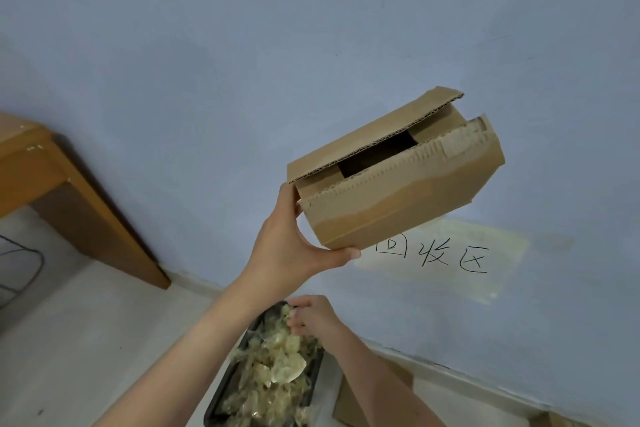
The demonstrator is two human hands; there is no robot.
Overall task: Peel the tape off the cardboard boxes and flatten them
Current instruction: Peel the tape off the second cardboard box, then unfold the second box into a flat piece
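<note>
My left hand [287, 246] grips the box [408, 198] by its end, raised in front of the wall. Its top seam looks stripped and the flaps gape, but flattening is still to do. My right hand [311, 317] pinches tape scraps [273, 367] in the black tray [221, 392] below.

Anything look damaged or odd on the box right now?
Yes. The box held up by the left hand has its outer paper ripped off in a ragged band along the front flap, baring the ridged layer underneath. The top flap also stands ajar, leaving a dark gap.
</note>
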